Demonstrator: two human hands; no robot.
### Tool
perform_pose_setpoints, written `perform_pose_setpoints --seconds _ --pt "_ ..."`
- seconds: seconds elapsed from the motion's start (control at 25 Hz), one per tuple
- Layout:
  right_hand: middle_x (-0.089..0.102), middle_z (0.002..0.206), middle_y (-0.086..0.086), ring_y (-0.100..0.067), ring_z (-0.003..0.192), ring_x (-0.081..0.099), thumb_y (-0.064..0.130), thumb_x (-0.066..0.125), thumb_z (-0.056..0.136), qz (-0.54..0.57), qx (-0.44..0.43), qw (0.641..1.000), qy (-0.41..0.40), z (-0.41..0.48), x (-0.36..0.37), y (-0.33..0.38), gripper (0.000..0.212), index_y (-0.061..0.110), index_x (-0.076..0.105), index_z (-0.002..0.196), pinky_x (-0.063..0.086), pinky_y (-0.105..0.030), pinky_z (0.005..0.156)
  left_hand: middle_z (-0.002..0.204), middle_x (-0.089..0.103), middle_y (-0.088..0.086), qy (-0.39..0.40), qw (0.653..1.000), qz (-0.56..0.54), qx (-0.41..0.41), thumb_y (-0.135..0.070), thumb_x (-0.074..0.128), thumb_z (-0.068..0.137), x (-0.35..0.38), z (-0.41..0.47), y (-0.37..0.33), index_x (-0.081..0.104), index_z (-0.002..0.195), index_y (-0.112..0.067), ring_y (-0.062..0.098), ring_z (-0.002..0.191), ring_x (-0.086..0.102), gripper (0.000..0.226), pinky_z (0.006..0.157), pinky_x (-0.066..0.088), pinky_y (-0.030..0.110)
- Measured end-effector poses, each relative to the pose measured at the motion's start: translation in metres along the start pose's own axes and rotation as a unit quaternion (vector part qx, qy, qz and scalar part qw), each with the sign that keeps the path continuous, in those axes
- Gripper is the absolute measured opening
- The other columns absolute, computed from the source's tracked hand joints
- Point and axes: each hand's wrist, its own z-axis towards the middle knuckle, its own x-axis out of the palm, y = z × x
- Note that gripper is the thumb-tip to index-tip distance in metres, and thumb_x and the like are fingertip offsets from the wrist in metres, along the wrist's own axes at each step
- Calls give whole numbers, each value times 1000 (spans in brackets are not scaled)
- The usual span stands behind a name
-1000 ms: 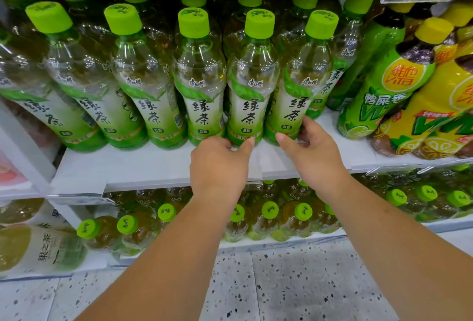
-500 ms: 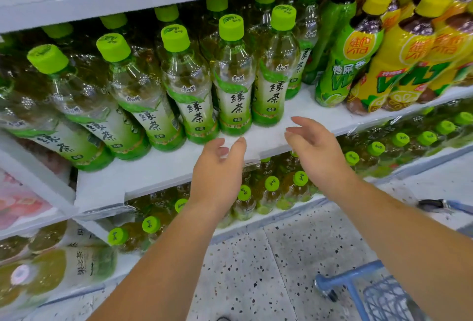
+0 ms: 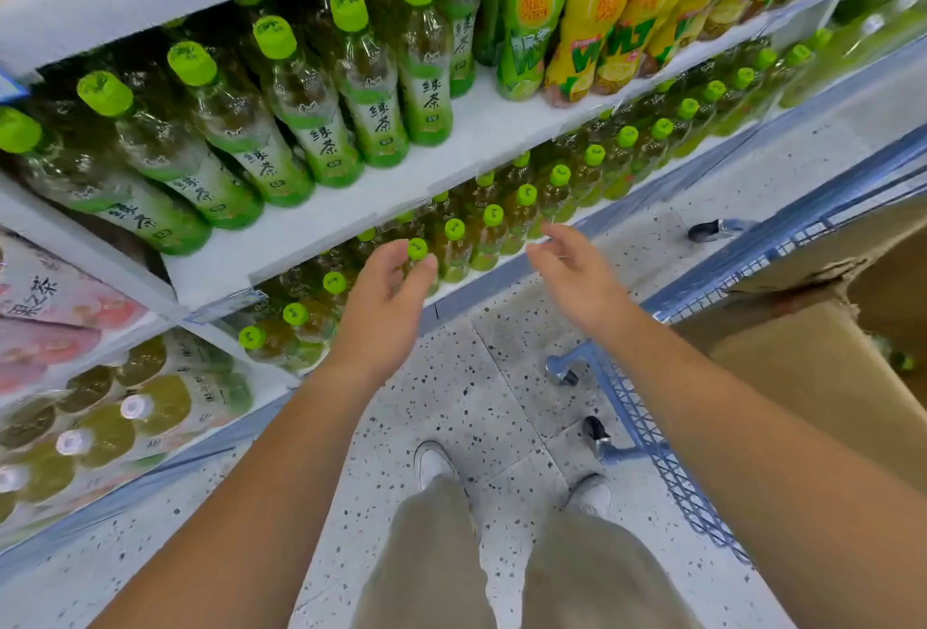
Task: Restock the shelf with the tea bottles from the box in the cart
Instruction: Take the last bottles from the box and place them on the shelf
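Since half a second ago, both your hands have come back from the shelf (image 3: pixel 351 212) and the view has turned toward the cart (image 3: pixel 647 428) at the lower right. Your left hand (image 3: pixel 386 307) is empty with fingers loosely spread, your right hand (image 3: pixel 577 277) the same. Seven green tea bottles (image 3: pixel 301 101) stand in the front row, labels outward so shoppers can read them. One box (image 3: pixel 827 367), probably your next reach, sits at the right edge.

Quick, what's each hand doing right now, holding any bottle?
Left hand: open, holding nothing, in front of the shelf.
Right hand: open, fingers loosely spread, holding nothing.
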Motion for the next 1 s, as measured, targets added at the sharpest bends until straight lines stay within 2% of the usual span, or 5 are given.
perform_pose_setpoints --seconds 0.2,0.48,0.64,0.8,1.0 --pt "51 131 5 -18 123 53 44 51 104 -3 28 999 -29 -67 -41 -14 56 24 38 154 44 -23 79 158 38 -11 78 996 49 8 -57 51 98 26 -45 -18 36 154 -30 12 144 37 63 116 35 46" --pt "57 138 2 -19 128 54 49 53 100 -24 23 991 -133 -152 -123 -39 55 25 45 149 45 -44 108 163 30 -6 209 970 124 29 -53 52 100 72 -97 -48 29 158 -25 14 147 33 68 111 31 33" --pt "57 141 0 -17 129 55 42 53 103 20 27 982 -186 -177 -172 -54 52 20 46 149 42 -38 111 160 34 -8 228 961 143 59 -51 55 99 115 -119 -83 34 155 -26 13 146 35 65 107 32 31" --pt "51 151 -2 -18 137 50 49 48 103 34 56 983 -172 -188 -230 -80 60 20 39 155 37 -27 103 159 37 -5 236 957 142 88 -49 54 101 177 -134 -129 33 156 -23 14 143 38 64 111 31 32" --pt "52 150 -7 -21 136 51 50 46 104 83 102 971 -197 -190 -300 -125 62 15 38 155 38 -32 109 157 39 -2 273 940 180 100 -45 54 101 270 -140 -169 34 155 -21 16 142 40 62 108 34 31"
